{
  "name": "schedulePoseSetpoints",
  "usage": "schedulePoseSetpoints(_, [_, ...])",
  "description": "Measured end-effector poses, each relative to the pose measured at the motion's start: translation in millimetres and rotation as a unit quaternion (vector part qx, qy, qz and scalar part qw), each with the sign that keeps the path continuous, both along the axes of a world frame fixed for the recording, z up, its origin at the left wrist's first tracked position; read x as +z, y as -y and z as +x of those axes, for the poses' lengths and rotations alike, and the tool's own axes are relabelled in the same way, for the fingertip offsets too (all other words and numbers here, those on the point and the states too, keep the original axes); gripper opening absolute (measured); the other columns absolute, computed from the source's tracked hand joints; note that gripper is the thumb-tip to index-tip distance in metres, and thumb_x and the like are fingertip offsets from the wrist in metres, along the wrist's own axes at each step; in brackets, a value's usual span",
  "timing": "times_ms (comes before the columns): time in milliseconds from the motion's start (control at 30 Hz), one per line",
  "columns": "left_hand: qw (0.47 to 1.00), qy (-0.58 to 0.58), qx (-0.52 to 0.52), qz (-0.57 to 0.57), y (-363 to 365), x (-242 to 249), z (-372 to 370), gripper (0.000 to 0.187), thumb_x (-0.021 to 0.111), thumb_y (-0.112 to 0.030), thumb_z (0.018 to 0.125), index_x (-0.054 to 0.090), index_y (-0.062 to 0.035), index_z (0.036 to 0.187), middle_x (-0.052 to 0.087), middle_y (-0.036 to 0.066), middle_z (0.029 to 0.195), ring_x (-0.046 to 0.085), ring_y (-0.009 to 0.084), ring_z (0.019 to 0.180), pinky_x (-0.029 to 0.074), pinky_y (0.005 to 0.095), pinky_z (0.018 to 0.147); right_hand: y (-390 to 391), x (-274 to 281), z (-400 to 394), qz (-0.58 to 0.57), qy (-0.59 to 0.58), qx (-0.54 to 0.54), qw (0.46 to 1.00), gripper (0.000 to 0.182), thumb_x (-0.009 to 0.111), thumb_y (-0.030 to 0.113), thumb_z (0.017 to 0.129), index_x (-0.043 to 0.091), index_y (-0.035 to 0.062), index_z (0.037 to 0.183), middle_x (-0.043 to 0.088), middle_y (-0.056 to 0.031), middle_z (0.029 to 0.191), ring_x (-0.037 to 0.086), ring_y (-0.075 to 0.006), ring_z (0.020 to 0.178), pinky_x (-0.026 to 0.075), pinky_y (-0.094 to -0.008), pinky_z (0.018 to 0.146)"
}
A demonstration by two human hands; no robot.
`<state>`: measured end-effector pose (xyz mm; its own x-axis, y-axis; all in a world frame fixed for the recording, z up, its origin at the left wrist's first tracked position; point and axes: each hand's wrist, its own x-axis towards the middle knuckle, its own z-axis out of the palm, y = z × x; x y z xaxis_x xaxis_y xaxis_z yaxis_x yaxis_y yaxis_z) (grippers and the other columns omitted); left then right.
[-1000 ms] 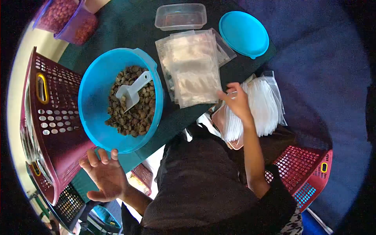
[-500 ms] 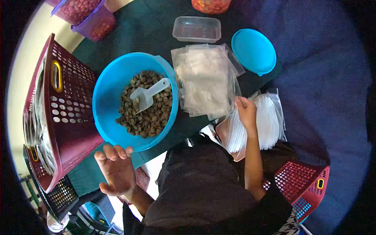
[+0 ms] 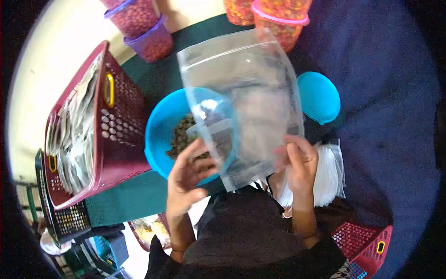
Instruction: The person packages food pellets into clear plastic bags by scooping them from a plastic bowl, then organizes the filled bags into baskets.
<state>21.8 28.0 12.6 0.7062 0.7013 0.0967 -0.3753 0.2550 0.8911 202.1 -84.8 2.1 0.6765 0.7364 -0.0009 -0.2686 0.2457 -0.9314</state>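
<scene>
A large clear zip bag point(image 3: 232, 69) is lifted in front of me. My right hand point(image 3: 302, 165) grips its lower right edge, thumb and fingers pressed together. My left hand point(image 3: 188, 181) is beside the bag's lower left edge, palm turned towards it, with fingers curved and apart. Partly behind the bag stands a blue basin point(image 3: 155, 128) of dark brown, lumpy dried pieces point(image 3: 179, 139). A pale scoop point(image 3: 197, 131) in the basin shows faintly through the plastic. Below my right hand lies a fanned stack of white plastic bags point(image 3: 332, 172).
A maroon basket point(image 3: 118, 153) packed with silvery packets point(image 3: 76, 130) stands left of the basin. A blue lid point(image 3: 320, 97) lies at right. Tubs of red pieces point(image 3: 148, 44) and orange-red tubs point(image 3: 278, 32) line the back. Another maroon basket point(image 3: 364, 246) sits at lower right.
My right hand has taken hold of a clear bag and raised it across the view. My left hand has moved right, towards the bag. The whole view has shifted.
</scene>
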Motion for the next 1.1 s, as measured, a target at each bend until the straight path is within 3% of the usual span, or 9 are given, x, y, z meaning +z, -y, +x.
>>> schedulePoseSetpoints(100, [0.993,-0.087,0.033,0.078,8.7,10.6,-4.0,0.051,0.055,0.011,0.07,0.036,0.004,0.117,0.052,0.015,0.102,0.056,0.0182,0.083,0.047,0.027,0.071,-15.0,2.9,-17.8,0.004,0.032,0.087,0.996,0.021,0.045,0.012,0.083,0.051,-0.0038,0.096,0.06,-0.0152,0.075,0.057,-0.0133,0.057,0.046,-0.0227,0.049])
schedulePoseSetpoints(333, [0.98,-0.095,0.153,0.084,8.0,7.3,-56.3,0.049,0.053,0.009,0.071,0.038,0.0006,0.117,0.056,0.017,0.093,0.057,0.0183,0.079,0.047,0.0281,0.07,-41.3,7.1,-53.8,0.055,0.033,0.196,0.979,0.021,0.044,0.011,0.084,0.05,-0.0052,0.096,0.059,-0.0157,0.077,0.058,-0.0144,0.059,0.047,-0.0229,0.051])
schedulePoseSetpoints(400, [0.989,-0.016,0.129,0.066,2.4,8.4,-70.6,0.051,0.054,0.003,0.072,0.035,-0.0004,0.119,0.056,0.018,0.093,0.058,0.0199,0.077,0.047,0.0301,0.07,-46.1,8.5,-63.7,0.061,0.026,0.217,0.974,0.021,0.044,0.011,0.084,0.05,-0.0054,0.096,0.059,-0.0155,0.077,0.058,-0.0142,0.06,0.047,-0.0229,0.051])
schedulePoseSetpoints(467, [0.985,-0.035,0.139,0.091,-4.3,12.3,-83.1,0.058,0.055,-0.023,0.076,0.029,-0.0006,0.123,0.049,0.022,0.105,0.055,0.0251,0.086,0.044,0.0361,0.077,-48.5,8.3,-74.1,0.048,0.035,0.217,0.974,0.021,0.043,0.011,0.084,0.05,-0.0055,0.094,0.059,-0.0163,0.071,0.056,-0.0145,0.051,0.045,-0.0232,0.045])
schedulePoseSetpoints(600, [0.98,0.097,0.172,-0.012,-17.4,26.5,-97.2,0.075,0.032,-0.054,0.079,0.028,0.0086,0.119,0.036,0.026,0.117,0.048,0.034,0.098,0.043,0.0429,0.079,-43.8,-5.4,-78.6,0.053,0.05,0.284,0.956,0.02,0.043,0.009,0.084,0.051,-0.0051,0.095,0.06,-0.0145,0.074,0.055,-0.011,0.053,0.043,-0.0206,0.046])
schedulePoseSetpoints(833, [0.984,0.019,0.172,0.031,-29.1,16.9,-140.2,0.06,0.034,-0.042,0.083,0.036,0.0105,0.112,0.045,0.026,0.107,0.055,0.0285,0.086,0.051,0.0362,0.069,-28.5,-12.1,-63.6,-0.029,0.113,0.29,0.95,0.015,0.048,0.004,0.078,0.057,-0.0043,0.086,0.058,-0.0096,0.064,0.047,-0.0067,0.045,0.036,-0.0189,0.039])
schedulePoseSetpoints(933, [0.981,0.047,0.175,-0.065,-35.4,16.0,-141.1,0.054,0.051,-0.032,0.077,0.04,0.0103,0.109,0.049,0.024,0.103,0.056,0.0237,0.077,0.051,0.0318,0.061,-24.6,-14.6,-57.4,-0.081,0.134,0.329,0.931,0.014,0.048,0.004,0.078,0.057,-0.0041,0.085,0.057,-0.0079,0.063,0.047,-0.0059,0.045,0.036,-0.0187,0.039])
schedulePoseSetpoints(1000, [0.985,-0.039,0.161,-0.039,-37.9,13.1,-150.5,0.053,0.052,-0.032,0.076,0.043,0.0096,0.108,0.053,0.021,0.098,0.057,0.0211,0.071,0.051,0.0303,0.058,-24.7,-16.5,-54.0,-0.085,0.156,0.337,0.925,0.014,0.049,0.005,0.077,0.058,-0.0037,0.085,0.056,-0.0066,0.062,0.047,-0.0057,0.045,0.035,-0.018,0.039])
schedulePoseSetpoints(1100, [0.991,-0.081,0.106,-0.027,-38.3,12.1,-164.8,0.03,0.053,-0.015,0.077,0.053,0.0068,0.097,0.059,0.017,0.086,0.059,0.0203,0.069,0.051,0.0288,0.058,-26.3,-10.2,-48.4,-0.135,0.193,0.351,0.906,0.014,0.05,0.005,0.077,0.059,-0.0023,0.085,0.057,-0.0061,0.064,0.05,-0.007,0.052,0.039,-0.019,0.048])
